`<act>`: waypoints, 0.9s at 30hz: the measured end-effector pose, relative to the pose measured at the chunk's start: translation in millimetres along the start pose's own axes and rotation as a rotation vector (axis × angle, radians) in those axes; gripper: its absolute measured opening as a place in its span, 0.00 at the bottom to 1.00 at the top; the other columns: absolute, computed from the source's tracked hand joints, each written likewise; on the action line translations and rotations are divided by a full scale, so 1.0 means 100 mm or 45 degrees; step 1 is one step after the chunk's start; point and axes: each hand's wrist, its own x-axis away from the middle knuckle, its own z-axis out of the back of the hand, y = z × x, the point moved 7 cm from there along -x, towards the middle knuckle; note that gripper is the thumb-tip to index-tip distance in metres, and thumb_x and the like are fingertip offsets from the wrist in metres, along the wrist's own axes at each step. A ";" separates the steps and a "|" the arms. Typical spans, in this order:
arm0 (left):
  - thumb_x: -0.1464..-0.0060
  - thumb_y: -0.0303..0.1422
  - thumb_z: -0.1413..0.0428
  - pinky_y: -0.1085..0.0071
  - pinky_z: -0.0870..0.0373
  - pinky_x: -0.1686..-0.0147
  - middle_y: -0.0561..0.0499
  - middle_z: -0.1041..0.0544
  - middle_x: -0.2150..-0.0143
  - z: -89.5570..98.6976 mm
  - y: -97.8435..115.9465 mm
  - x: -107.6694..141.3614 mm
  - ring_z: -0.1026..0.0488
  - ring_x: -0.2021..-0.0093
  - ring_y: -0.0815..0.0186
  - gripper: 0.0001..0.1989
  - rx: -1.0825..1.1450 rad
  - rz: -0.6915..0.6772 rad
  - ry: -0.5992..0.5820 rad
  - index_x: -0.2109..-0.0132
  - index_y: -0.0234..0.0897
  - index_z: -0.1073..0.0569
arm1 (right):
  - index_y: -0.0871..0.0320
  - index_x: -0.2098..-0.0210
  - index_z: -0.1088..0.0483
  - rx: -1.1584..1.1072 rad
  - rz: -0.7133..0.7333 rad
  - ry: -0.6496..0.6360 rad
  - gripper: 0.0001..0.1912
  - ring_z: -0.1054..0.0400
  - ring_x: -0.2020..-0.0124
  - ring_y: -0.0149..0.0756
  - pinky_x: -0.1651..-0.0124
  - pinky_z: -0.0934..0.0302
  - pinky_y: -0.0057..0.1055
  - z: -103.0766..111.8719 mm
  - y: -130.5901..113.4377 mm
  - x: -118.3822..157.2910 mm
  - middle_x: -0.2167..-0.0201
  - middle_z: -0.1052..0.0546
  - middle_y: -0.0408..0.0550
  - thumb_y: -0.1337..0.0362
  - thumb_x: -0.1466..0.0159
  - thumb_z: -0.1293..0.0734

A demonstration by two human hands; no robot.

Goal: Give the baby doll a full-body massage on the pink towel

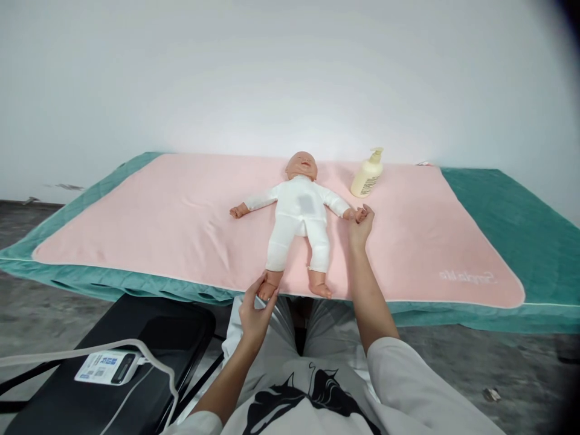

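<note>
A baby doll (301, 202) in a white suit lies on its back on a pink mat (181, 223), head toward the wall, arms and legs spread. My left hand (257, 308) holds the doll's foot nearer the left, thumb and fingers on either side of it. Farther up on the right, my right hand (362, 225) is closed around the doll's small hand. A cream pump bottle (367, 175) leans on the mat just beyond my right hand.
Green bedding (521, 241) shows around the mat. A black chair (149, 338) stands at the lower left, with a white device (106, 367) and cables on it. Behind the bed rises a pale wall (272, 72).
</note>
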 end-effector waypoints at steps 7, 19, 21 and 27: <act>0.48 0.37 0.37 0.59 0.24 0.48 0.44 0.21 0.48 0.00 -0.10 0.03 0.22 0.49 0.56 0.24 -0.047 0.021 -0.029 0.44 0.39 0.27 | 0.57 0.46 0.39 0.045 -0.078 0.019 0.26 0.33 0.48 0.36 0.37 0.41 0.44 0.03 0.03 0.00 0.51 0.30 0.51 0.60 0.43 0.34; 0.49 0.34 0.36 0.57 0.28 0.41 0.45 0.23 0.44 -0.04 0.07 -0.06 0.26 0.44 0.55 0.28 0.256 0.105 0.044 0.41 0.41 0.29 | 0.54 0.43 0.38 -0.161 0.146 -0.020 0.30 0.35 0.41 0.40 0.41 0.35 0.43 -0.14 -0.33 0.12 0.42 0.34 0.53 0.57 0.43 0.30; 0.49 0.33 0.35 0.56 0.29 0.41 0.44 0.24 0.44 -0.08 0.15 -0.13 0.26 0.43 0.55 0.29 0.316 0.083 0.057 0.41 0.40 0.30 | 0.55 0.45 0.34 -0.175 0.230 -0.074 0.28 0.34 0.41 0.40 0.42 0.33 0.42 -0.22 -0.39 0.15 0.42 0.33 0.54 0.56 0.43 0.29; 0.49 0.34 0.36 0.55 0.29 0.41 0.43 0.24 0.43 -0.27 0.29 -0.41 0.27 0.42 0.55 0.28 0.381 -0.047 0.051 0.41 0.38 0.30 | 0.56 0.50 0.27 -0.027 0.560 -0.238 0.19 0.30 0.42 0.42 0.39 0.33 0.45 -0.36 -0.56 0.28 0.48 0.25 0.54 0.59 0.40 0.31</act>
